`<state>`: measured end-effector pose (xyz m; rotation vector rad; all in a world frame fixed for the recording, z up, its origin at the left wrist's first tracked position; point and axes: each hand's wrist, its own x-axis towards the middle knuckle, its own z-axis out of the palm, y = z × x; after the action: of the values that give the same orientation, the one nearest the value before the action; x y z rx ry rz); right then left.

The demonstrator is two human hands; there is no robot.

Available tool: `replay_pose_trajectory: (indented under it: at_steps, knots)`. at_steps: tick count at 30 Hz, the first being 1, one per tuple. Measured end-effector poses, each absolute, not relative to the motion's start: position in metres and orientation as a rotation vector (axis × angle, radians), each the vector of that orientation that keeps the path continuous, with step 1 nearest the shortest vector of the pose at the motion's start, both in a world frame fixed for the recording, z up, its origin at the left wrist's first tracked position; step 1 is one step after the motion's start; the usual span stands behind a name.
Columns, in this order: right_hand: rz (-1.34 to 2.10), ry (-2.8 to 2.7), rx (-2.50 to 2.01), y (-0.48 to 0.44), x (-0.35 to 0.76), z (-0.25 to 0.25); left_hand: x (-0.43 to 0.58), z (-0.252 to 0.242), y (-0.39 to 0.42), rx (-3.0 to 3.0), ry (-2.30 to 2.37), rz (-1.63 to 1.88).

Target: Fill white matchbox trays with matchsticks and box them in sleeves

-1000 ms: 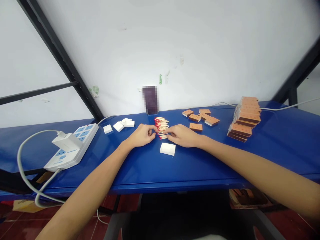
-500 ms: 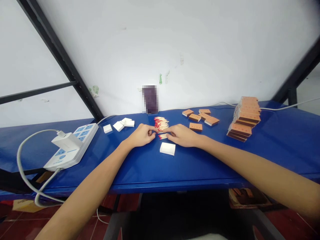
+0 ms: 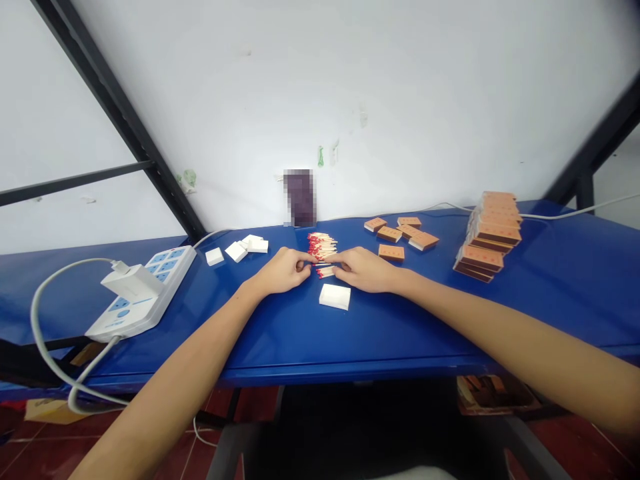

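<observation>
A pile of red-tipped matches [image 3: 321, 245] lies on the blue table in front of me. A smaller group of matches [image 3: 326, 272] sits just nearer. At the left side of the pile, my left hand [image 3: 286, 270] points its index finger to the match heads, thumb apart and the other fingers curled. My right hand [image 3: 365, 269] rests at the other side, its index finger on the near edge of the pile and its thumb by the smaller group. Neither hand grips anything that I can see. Close to me lies a white matchbox tray [image 3: 335, 297].
Several white trays [image 3: 236, 251] lie to the left, beyond a power strip [image 3: 150, 293] with a plugged-in charger and cable. Several orange matchboxes [image 3: 391, 253] are scattered right of the pile, with a tall stack of matchboxes [image 3: 493, 233] farther right. A pixelated dark object [image 3: 301, 199] leans on the wall.
</observation>
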<state>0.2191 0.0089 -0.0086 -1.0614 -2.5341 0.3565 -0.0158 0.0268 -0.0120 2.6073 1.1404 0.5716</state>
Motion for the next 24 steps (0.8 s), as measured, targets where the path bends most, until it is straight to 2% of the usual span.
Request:
replay_pose_trajectory:
  at_steps: [24]
  knots:
    - [0.368,-2.531,-1.097,0.0096,0.2188,-0.0076,-0.0113,-0.0051,0.0199,2.741,1.139,0.415]
